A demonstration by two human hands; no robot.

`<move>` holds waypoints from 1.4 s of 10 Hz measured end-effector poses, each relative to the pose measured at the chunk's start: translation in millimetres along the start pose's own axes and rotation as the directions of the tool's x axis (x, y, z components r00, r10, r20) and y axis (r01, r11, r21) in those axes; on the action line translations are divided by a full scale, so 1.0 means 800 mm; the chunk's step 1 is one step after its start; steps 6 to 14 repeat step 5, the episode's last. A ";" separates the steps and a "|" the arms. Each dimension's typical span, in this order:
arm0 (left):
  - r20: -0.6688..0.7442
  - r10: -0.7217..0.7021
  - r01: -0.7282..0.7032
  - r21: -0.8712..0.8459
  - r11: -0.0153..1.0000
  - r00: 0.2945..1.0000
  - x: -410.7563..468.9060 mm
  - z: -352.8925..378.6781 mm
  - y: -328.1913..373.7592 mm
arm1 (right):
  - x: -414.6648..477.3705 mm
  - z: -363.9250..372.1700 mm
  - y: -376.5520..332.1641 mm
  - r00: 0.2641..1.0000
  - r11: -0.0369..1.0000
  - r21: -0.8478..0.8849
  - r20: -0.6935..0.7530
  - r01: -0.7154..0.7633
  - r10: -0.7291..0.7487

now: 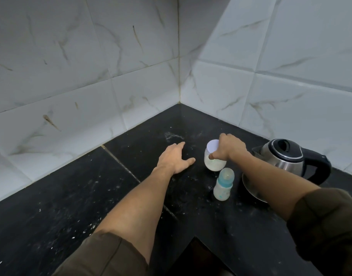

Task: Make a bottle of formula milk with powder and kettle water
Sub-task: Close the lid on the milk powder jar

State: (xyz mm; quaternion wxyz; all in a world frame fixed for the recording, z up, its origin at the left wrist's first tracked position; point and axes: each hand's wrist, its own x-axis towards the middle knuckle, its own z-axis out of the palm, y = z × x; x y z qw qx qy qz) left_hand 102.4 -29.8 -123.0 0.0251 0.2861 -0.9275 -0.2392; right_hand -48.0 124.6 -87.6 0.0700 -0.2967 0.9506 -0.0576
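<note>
A: Where does everything sit?

B: On the black counter [71, 206], toward its back corner under the tiled walls. The powder jar [212, 160] stands nearest that corner, the baby bottle [223, 185] just in front of it toward the counter's front edge, and the kettle [284, 158] on its base near the right-hand edge.

A: And the hands?

B: The right hand [229, 147] is wrapped over the jar from above, thumb against its side and fingers curled around the top beside the white lid. It looks like a firm hold, though the far fingers are hidden. The left hand [174, 158] is spread flat and empty, palm down on the counter, just beside the jar but apart from it.

A: Is the bottle ready for powder?

B: Not by my reading. Its teat and blue collar are on, and I see no clear fill inside, so I judge the task is at the very start.

A: What might go wrong?

B: The bottle is light, tall and close to the jar and the right forearm; a careless lift or swing could knock it over. The jar is gripped one-handed; twisting the lid without the left hand steadying it could tip it and spill powder. The kettle stands close too, so an elbow could nudge it.
</note>
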 end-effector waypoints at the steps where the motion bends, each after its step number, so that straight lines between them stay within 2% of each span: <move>1: -0.016 0.004 -0.004 0.004 1.000 1.000 0.006 0.004 0.011 | 0.005 0.008 0.013 1.000 1.000 0.006 0.024 -0.019 0.018; 4: -0.089 0.082 -0.078 0.053 0.996 0.993 0.019 0.018 0.040 | 0.016 0.016 0.032 0.994 0.998 -0.013 0.090 -0.055 0.056; 5: -0.187 0.133 -0.122 0.069 0.990 0.973 0.031 0.012 0.051 | 0.015 0.007 0.023 0.999 1.000 0.008 0.034 -0.007 0.007; 14: -0.187 0.133 -0.122 0.069 0.990 0.973 0.031 0.012 0.051 | 0.015 0.007 0.023 0.999 1.000 0.008 0.034 -0.007 0.007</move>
